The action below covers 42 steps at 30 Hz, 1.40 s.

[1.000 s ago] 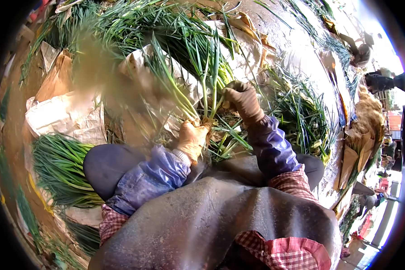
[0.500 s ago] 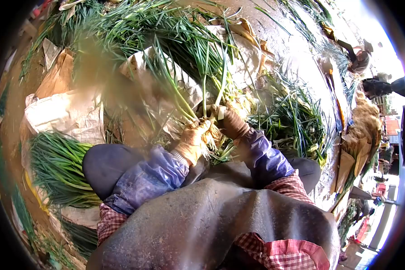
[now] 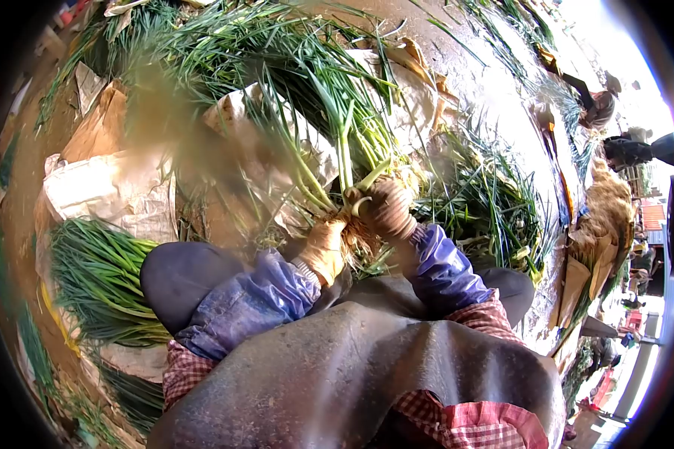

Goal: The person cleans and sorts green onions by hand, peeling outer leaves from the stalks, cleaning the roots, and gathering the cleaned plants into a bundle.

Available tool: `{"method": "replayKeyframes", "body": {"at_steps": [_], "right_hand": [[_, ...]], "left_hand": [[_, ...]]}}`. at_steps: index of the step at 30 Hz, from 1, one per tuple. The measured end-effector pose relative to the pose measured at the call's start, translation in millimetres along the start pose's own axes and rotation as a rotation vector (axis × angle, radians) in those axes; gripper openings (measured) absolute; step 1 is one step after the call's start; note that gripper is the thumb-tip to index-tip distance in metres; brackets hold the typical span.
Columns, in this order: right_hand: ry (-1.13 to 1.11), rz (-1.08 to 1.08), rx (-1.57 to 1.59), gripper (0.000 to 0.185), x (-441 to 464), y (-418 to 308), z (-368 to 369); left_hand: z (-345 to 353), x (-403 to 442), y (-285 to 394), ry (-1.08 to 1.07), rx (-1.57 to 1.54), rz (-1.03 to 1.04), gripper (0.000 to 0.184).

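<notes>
My left hand point(image 3: 324, 251), in a soiled yellowish glove, is closed around the root end of a few green onions point(image 3: 307, 178). Their tangled roots point(image 3: 361, 238) hang between my two hands, and the leaves fan out away from me. Close beside it, my right hand point(image 3: 389, 209) wears a darker brown glove and is curled shut on a green onion stem point(image 3: 372, 176); its fingertips are partly hidden. Just beyond lies a large heap of green onions point(image 3: 269, 49), some roots showing behind my right hand.
A neat pile of green onions point(image 3: 101, 277) lies at left by my knee. Loose green leaves point(image 3: 494, 198) are heaped at right. Tan sacking point(image 3: 108, 187) covers ground at left. Another person point(image 3: 599, 105) crouches at far right. A brown blur smears the upper left.
My right hand has turned and lifted slightly, now wrapped over the stem. The upright stems between my hands have drawn together. My left hand has stayed nearly in place.
</notes>
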State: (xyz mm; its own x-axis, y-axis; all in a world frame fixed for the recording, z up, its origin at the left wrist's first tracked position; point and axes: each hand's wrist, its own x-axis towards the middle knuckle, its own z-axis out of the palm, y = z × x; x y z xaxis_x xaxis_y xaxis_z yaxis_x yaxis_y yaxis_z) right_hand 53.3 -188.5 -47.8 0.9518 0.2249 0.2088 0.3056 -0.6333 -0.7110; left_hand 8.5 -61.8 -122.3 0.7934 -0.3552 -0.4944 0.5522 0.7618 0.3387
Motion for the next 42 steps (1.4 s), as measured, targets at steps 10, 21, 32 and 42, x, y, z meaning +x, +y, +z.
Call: {"method": "replayKeyframes", "body": {"at_steps": [10,21,32,42], "right_hand": [[-0.365,-0.311,-0.311,0.024,3.8,-16.7,-23.2],[-0.556,-0.527,-0.389,0.037,10.5,-11.3,-26.6],[-0.387,-0.060,-0.388,0.039,-19.9,91.0,2.9],[-0.028,0.786,0.884,0.041,64.4,126.9,23.5]], "left_hand": [[24.6,-30.1,19.1,-0.073,0.002,-0.052,0.023],[21.7,-36.6,13.9,-0.001,-0.014,-0.096,0.013],[10.2,-27.3,30.1,-0.232,-0.458,-0.297,0.024],[39.7,-49.0,31.7,-0.108,-0.218,-0.234,0.040]]}}
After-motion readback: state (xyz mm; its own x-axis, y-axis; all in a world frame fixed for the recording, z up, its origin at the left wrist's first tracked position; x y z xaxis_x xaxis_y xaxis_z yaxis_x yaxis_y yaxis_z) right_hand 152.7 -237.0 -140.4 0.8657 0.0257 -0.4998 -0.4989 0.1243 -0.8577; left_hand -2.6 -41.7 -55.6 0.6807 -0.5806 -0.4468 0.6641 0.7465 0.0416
